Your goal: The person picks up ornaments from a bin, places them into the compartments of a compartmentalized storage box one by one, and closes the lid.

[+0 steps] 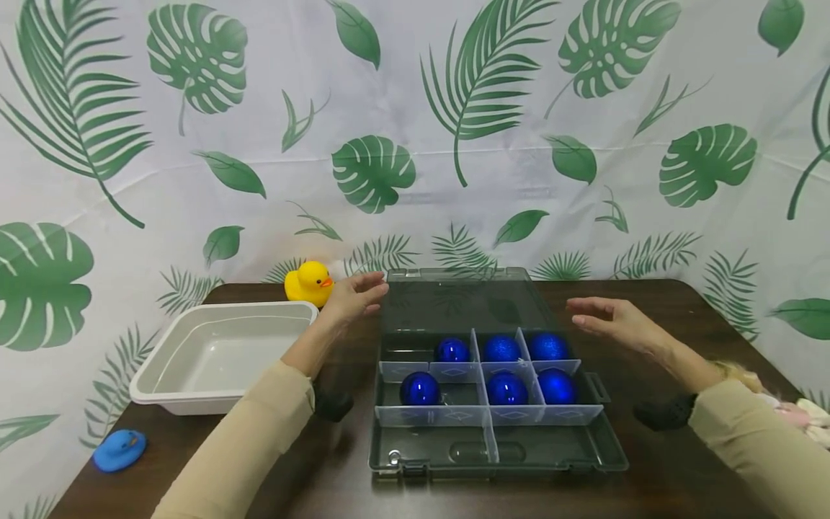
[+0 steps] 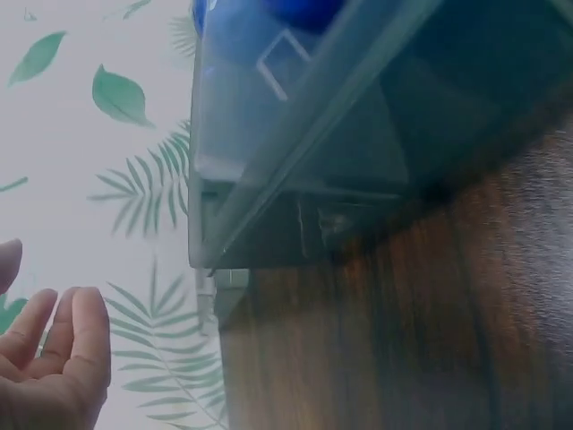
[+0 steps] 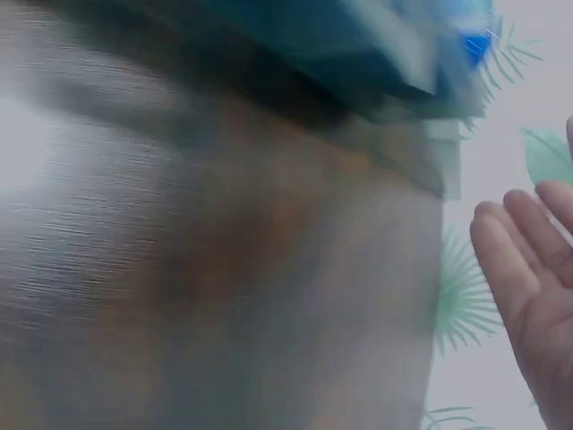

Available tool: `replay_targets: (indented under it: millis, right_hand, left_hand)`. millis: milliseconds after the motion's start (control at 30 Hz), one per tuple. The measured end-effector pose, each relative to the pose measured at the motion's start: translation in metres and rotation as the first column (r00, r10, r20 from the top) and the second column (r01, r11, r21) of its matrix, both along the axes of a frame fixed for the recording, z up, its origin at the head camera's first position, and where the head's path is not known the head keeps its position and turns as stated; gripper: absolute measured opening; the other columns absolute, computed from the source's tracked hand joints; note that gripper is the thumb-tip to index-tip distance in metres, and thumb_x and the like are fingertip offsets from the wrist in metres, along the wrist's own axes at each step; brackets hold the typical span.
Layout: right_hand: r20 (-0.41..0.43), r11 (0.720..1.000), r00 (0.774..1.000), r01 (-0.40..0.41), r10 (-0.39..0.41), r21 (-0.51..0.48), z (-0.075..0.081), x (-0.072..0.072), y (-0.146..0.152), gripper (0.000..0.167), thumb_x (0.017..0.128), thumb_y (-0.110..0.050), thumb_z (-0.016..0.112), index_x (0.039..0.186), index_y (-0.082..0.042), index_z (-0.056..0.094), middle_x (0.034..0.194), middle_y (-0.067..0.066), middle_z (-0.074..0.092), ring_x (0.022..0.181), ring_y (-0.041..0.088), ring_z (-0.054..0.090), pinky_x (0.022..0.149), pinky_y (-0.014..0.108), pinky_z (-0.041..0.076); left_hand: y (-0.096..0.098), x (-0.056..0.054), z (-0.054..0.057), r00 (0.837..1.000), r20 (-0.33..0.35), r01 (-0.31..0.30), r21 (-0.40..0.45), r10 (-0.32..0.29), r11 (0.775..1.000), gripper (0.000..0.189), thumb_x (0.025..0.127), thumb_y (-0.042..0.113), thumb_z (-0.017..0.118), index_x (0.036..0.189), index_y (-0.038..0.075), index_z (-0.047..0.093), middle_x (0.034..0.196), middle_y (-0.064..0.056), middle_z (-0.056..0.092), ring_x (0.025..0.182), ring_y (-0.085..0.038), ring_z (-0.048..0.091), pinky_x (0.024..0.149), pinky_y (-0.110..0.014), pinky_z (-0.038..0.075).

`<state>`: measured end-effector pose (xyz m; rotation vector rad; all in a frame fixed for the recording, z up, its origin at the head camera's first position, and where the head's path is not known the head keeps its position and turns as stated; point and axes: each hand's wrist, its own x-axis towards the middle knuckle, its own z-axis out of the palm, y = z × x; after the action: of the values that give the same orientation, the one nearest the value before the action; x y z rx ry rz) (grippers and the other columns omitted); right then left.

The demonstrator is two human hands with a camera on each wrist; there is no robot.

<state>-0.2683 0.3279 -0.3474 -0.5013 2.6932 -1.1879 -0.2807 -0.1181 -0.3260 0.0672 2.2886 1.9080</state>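
Observation:
A dark translucent organizer case [image 1: 496, 450] lies in the middle of the brown table, its lid [image 1: 463, 299] laid back flat and open. Several shiny blue balls [image 1: 506, 388] sit in its divided compartments. My left hand [image 1: 355, 295] hovers with straight fingers beside the lid's left edge, holding nothing. My right hand [image 1: 606, 319] hovers, fingers straight, just right of the lid's right edge, also empty. In the left wrist view the left hand [image 2: 54, 363] shows beside the case [image 2: 295, 170]; in the blurred right wrist view the right hand [image 3: 533, 296] shows beside the case [image 3: 358, 63].
A white plastic tub [image 1: 214, 357] stands at the left of the table [image 1: 655, 468]. A yellow rubber duck [image 1: 309, 282] sits behind it, and a blue toy duck [image 1: 119, 450] lies at the front left edge. A leaf-patterned cloth hangs behind. Something pale lies at the right edge [image 1: 794, 414].

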Motion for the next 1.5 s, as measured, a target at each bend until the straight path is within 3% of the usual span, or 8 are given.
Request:
replay_targets:
  millis: [200,433,700,867,1033,1133,1367,1500]
  right_hand:
    - [0.094,0.998,0.994,0.063,-0.062,0.000,0.021,-0.031,-0.001,0.058,0.098,-0.029,0.050,0.137,0.011,0.036,0.137,0.034,0.041,0.122,0.044,0.047,0.093,0.040,0.046]
    - [0.219,0.998,0.975,0.050,-0.042,-0.034,0.014,-0.060,-0.006,0.055,0.099,-0.020,0.047,0.137,0.017,0.031,0.138,0.036,0.036,0.124,0.040,0.047,0.096,0.039,0.044]
    - [0.375,0.995,0.927,0.028,0.011,-0.097,0.008,-0.069,-0.015,0.056,0.100,-0.016,0.046,0.140,0.017,0.024,0.143,0.037,0.028,0.128,0.039,0.043,0.100,0.039,0.041]
    - [0.446,0.993,0.893,-0.012,0.062,-0.114,0.007,-0.074,-0.020,0.060,0.101,-0.016,0.043,0.142,0.017,0.014,0.147,0.037,0.015,0.134,0.045,0.029,0.103,0.042,0.038]
    - [0.476,0.989,0.877,0.006,0.067,-0.149,0.008,-0.073,-0.024,0.057,0.101,-0.009,0.039,0.142,0.017,0.010,0.148,0.037,0.011,0.135,0.046,0.023,0.104,0.040,0.038]
    - [0.469,0.979,0.881,0.039,0.060,-0.199,0.009,-0.072,-0.024,0.059,0.101,-0.010,0.041,0.144,0.015,0.009,0.149,0.036,0.012,0.136,0.043,0.025,0.105,0.039,0.037]
    - [0.318,0.937,0.946,0.049,0.068,-0.347,0.015,-0.070,-0.015,0.073,0.095,-0.023,0.056,0.144,0.014,0.016,0.147,0.035,0.021,0.126,0.030,0.044,0.100,0.034,0.043]
    - [0.257,0.943,0.965,0.132,-0.052,-0.305,0.023,-0.063,-0.023,0.068,0.097,-0.022,0.052,0.143,0.014,0.016,0.148,0.033,0.020,0.118,0.021,0.052,0.097,0.030,0.046]
  left_hand:
    - [0.000,-0.015,-0.003,0.995,0.099,-0.018,-0.070,0.025,0.997,0.049,0.096,0.022,0.054,0.141,0.007,0.041,0.143,-0.014,0.044,0.127,-0.030,0.047,0.105,-0.039,0.039]
    - [-0.004,-0.034,-0.021,0.983,0.174,-0.036,-0.151,0.063,0.988,0.057,0.093,0.033,0.059,0.139,0.004,0.043,0.136,-0.017,0.050,0.119,-0.030,0.052,0.099,-0.037,0.045]
    - [0.005,-0.031,-0.024,0.957,0.281,-0.039,-0.102,0.066,0.994,0.052,0.098,0.021,0.050,0.143,-0.001,0.034,0.144,-0.021,0.040,0.125,-0.035,0.048,0.103,-0.040,0.041]
    - [0.008,-0.034,-0.029,0.955,0.291,-0.032,-0.068,0.050,0.997,0.052,0.098,0.018,0.050,0.143,-0.003,0.032,0.144,-0.022,0.038,0.125,-0.036,0.047,0.102,-0.042,0.042]
    - [0.011,-0.037,-0.033,0.951,0.291,-0.077,-0.086,0.099,0.993,0.048,0.096,0.011,0.053,0.139,-0.005,0.039,0.137,-0.023,0.046,0.113,-0.029,0.054,0.099,-0.040,0.045]
    - [0.011,-0.038,-0.032,0.954,0.267,-0.120,-0.089,0.140,0.989,0.045,0.094,0.008,0.055,0.136,-0.005,0.043,0.133,-0.023,0.051,0.110,-0.029,0.056,0.097,-0.039,0.046]
    - [0.012,-0.036,-0.018,0.968,0.139,-0.206,-0.046,0.211,0.977,0.040,0.093,0.006,0.056,0.133,0.001,0.052,0.131,-0.018,0.055,0.116,-0.032,0.057,0.097,-0.039,0.046]
    - [0.012,-0.031,-0.009,0.974,0.094,-0.201,-0.071,0.207,0.977,0.040,0.094,0.010,0.056,0.134,0.006,0.052,0.133,-0.014,0.055,0.117,-0.030,0.057,0.100,-0.040,0.043]
